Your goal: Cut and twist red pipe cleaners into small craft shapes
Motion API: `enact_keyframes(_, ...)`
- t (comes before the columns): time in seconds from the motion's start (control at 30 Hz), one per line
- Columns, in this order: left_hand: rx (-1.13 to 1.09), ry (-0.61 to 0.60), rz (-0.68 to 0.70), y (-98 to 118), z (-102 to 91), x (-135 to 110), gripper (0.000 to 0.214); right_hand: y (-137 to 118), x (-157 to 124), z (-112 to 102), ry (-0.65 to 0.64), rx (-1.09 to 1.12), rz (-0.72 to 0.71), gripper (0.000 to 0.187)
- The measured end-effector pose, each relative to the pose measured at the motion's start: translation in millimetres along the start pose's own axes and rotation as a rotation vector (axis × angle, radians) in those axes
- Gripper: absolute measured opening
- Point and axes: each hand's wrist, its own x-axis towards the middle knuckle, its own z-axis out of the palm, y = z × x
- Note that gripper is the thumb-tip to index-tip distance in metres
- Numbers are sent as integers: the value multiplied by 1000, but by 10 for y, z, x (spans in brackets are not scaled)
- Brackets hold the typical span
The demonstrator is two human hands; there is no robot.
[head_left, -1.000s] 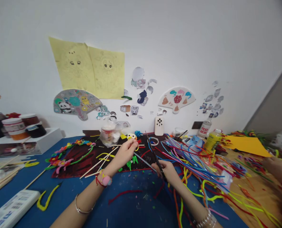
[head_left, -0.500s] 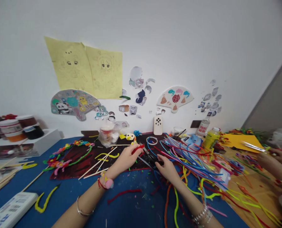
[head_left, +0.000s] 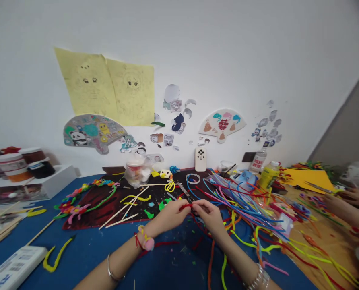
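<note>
A short piece of red pipe cleaner [head_left: 186, 206] spans the gap between my two hands above the dark mat. My left hand [head_left: 172, 214] pinches one end of it, and the fingers of my right hand [head_left: 209, 216] close on the other. Just beyond my fingertips lie scissors [head_left: 184, 189], their handles partly hidden behind the hands. Green fuzzy pieces [head_left: 164, 204] rest on the mat left of my hands. A longer red pipe cleaner [head_left: 164, 243] lies on the blue table, partly behind my left wrist.
Bundled colourful pipe cleaners [head_left: 236, 197] spread to the right. A flower-trimmed hoop [head_left: 77, 199] and thin wooden sticks [head_left: 128, 207] lie left. Against the wall stands a white phone-like object [head_left: 201, 159]. Another person's hand [head_left: 339, 205] is at the far right, near metal scissors [head_left: 318, 187].
My right hand has let go of the scissors and now grips the red pipe cleaner. My left hand has come down and nearer with it. The other person's scissors have shifted slightly.
</note>
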Motion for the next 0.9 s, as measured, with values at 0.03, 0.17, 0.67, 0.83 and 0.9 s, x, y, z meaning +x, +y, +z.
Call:
enact_keyframes(0.03,-7,-3,-4,-3,13,0,24,2,6,-5,10,-6,-1,27)
enact_keyframes(0.17,-51,-6,-30,-5,27,8,24,-12,37,-50,70,-26,-7,29)
enact_keyframes(0.67,-430,-182,-177,-103,44,15,21,35,82,-87,-39,-127,-14,33)
enact_keyframes(0.83,-418,-182,-187,-135,55,22,20,-24,31,-57,-114,-130,-23,24)
enact_keyframes(0.9,-397,-178,-193,-150,40,28,25,-25,21,-57,-101,-124,-23,23)
